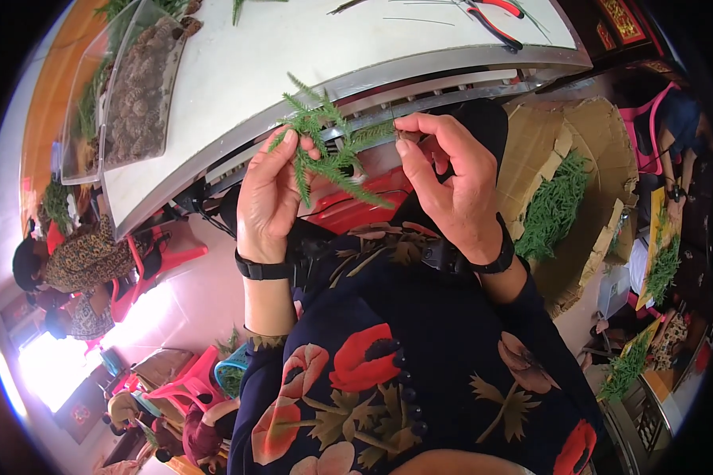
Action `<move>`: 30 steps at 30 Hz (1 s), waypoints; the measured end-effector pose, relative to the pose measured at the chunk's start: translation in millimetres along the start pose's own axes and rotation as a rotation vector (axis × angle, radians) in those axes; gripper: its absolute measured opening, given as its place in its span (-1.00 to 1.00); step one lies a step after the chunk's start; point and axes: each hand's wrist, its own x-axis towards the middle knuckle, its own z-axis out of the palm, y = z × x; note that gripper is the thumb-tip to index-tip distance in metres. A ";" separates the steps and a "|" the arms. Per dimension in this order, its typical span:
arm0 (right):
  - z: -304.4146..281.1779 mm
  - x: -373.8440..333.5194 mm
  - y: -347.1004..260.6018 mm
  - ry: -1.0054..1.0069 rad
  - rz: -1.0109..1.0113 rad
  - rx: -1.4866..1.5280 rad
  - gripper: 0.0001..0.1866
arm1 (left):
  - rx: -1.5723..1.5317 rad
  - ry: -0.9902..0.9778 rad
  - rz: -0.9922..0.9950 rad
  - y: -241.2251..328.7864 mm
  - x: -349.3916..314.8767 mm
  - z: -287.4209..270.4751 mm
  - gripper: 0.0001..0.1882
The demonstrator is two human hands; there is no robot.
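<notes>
A green artificial pine sprig with several needled branches hangs between my two hands, in front of the table's near edge. My left hand grips it by its leafy part, thumb and fingers closed. With thumb and forefinger pinched, my right hand holds the sprig's end on the right; a thin dark wire or stem shows at that pinch. Black bands circle both my wrists.
The white table bears red-handled pliers, thin wires and a clear bin of pinecones. To my right, a cardboard box holds green sprigs. Other people sit farther off, left and right, near a pink chair.
</notes>
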 end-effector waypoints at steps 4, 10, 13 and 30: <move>0.2 -0.7 -1.3 0.002 -0.018 0.005 -0.81 | 0.014 0.019 0.003 -0.4 -0.8 1.7 -0.85; 9.6 2.8 -7.9 0.016 -0.085 0.038 -0.80 | 0.241 0.079 0.136 -8.2 -2.1 19.6 -0.88; 18.9 6.7 -6.9 0.016 -0.133 -0.003 -0.79 | 0.375 0.073 0.185 -10.6 -3.9 27.6 -0.89; 21.0 3.4 3.3 0.055 -0.183 -0.187 -0.75 | 0.313 0.122 0.251 -18.5 -5.1 31.1 -0.83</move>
